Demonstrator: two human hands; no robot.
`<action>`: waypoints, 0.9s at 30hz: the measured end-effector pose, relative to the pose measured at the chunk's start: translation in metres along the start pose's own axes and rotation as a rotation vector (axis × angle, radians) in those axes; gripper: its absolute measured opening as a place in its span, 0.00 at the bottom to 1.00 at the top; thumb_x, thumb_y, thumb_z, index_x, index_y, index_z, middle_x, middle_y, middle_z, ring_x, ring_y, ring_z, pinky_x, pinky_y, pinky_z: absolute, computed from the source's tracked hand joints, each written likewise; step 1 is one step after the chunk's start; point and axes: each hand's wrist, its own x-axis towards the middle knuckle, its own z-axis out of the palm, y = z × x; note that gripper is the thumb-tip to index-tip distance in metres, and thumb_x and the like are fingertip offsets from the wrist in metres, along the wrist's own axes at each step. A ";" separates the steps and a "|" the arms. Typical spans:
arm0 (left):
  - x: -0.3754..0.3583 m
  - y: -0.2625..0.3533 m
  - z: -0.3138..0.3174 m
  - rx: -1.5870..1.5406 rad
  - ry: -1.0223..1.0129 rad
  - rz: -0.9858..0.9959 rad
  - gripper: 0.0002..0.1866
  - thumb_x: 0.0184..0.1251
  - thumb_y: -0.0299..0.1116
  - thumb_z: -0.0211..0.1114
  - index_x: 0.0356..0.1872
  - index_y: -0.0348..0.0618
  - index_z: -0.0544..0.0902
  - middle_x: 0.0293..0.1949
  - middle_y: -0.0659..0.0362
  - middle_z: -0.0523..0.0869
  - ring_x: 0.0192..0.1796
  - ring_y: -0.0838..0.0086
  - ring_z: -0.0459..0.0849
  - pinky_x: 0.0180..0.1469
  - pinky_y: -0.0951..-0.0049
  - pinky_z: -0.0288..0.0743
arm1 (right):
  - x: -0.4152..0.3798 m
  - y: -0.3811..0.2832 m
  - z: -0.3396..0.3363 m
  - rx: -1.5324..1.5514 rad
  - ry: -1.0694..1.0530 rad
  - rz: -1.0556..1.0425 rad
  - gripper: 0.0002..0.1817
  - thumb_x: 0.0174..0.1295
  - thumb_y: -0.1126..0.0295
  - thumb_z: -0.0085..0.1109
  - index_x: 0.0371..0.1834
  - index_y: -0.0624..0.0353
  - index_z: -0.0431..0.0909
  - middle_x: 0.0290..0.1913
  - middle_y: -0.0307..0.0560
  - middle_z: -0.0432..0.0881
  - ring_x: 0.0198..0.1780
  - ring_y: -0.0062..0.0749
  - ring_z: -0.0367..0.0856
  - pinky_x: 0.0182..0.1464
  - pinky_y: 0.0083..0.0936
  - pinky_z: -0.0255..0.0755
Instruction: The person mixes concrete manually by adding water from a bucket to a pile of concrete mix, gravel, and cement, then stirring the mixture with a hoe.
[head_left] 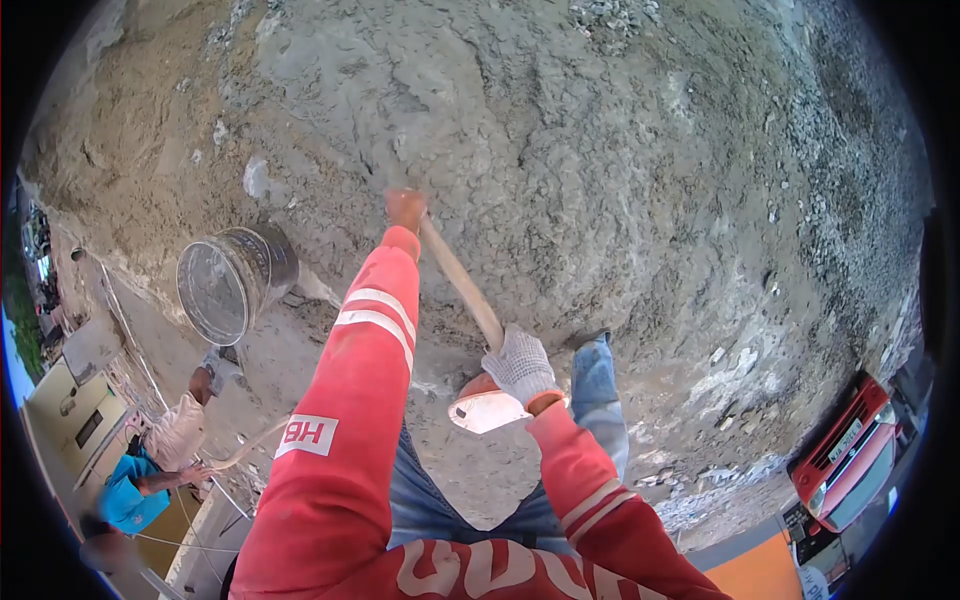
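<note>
A wooden handle slants between my two hands over grey, wet, lumpy material. My left hand, reaching farther forward and slightly blurred, is closed round the handle's upper part. Lower down, my right hand wears a pale knitted glove and grips the handle near my knee. Beside that glove is a metal blade, bright on its face with a reddish edge. Whatever lies past my left hand at the far end of the handle cannot be made out.
A dirty round bucket stands left of my left arm. Two people, one in a blue shirt and one in a pale shirt, are at the lower left. A red vehicle is at the lower right. Gravel lies at the right.
</note>
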 end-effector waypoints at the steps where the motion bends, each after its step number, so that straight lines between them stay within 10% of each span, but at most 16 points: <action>1: -0.040 -0.025 0.012 -0.193 -0.083 -0.163 0.05 0.55 0.23 0.63 0.29 0.33 0.76 0.22 0.51 0.79 0.21 0.61 0.80 0.21 0.61 0.76 | -0.022 0.038 -0.011 -0.074 -0.017 0.043 0.23 0.53 0.58 0.62 0.43 0.68 0.76 0.37 0.63 0.83 0.42 0.56 0.83 0.47 0.43 0.76; 7: -0.274 -0.140 0.097 -0.654 0.155 -0.396 0.12 0.60 0.26 0.65 0.41 0.36 0.72 0.30 0.55 0.79 0.26 0.68 0.79 0.25 0.63 0.77 | -0.121 0.252 -0.107 -0.465 -0.088 0.033 0.25 0.51 0.62 0.61 0.53 0.57 0.73 0.31 0.56 0.83 0.36 0.53 0.83 0.40 0.45 0.76; 9: -0.365 -0.094 0.115 -0.743 0.253 -0.498 0.15 0.60 0.25 0.66 0.46 0.35 0.72 0.31 0.57 0.79 0.27 0.69 0.79 0.26 0.64 0.77 | -0.153 0.292 -0.134 -0.527 -0.038 0.049 0.24 0.52 0.63 0.60 0.54 0.55 0.73 0.32 0.54 0.84 0.36 0.51 0.84 0.38 0.45 0.76; 13: -0.446 -0.091 0.151 -0.845 0.004 -0.564 0.19 0.60 0.26 0.68 0.49 0.32 0.70 0.34 0.54 0.80 0.26 0.70 0.79 0.29 0.66 0.78 | -0.225 0.298 -0.173 -0.561 -0.077 0.178 0.21 0.51 0.65 0.62 0.50 0.53 0.74 0.34 0.53 0.84 0.37 0.50 0.84 0.39 0.44 0.77; 19: -0.280 -0.147 0.207 -0.342 -0.093 -0.428 0.14 0.62 0.25 0.66 0.43 0.30 0.72 0.31 0.55 0.81 0.23 0.69 0.80 0.23 0.67 0.74 | -0.141 0.240 -0.119 -0.491 -0.030 0.254 0.21 0.49 0.60 0.65 0.44 0.59 0.76 0.38 0.60 0.83 0.43 0.55 0.82 0.45 0.42 0.76; 27: -0.076 -0.011 -0.069 -0.181 0.400 0.150 0.19 0.59 0.23 0.67 0.50 0.39 0.72 0.30 0.55 0.82 0.25 0.72 0.83 0.23 0.69 0.77 | 0.013 0.026 0.059 -0.204 -0.070 -0.247 0.38 0.48 0.53 0.69 0.55 0.70 0.69 0.48 0.67 0.77 0.52 0.61 0.74 0.55 0.45 0.69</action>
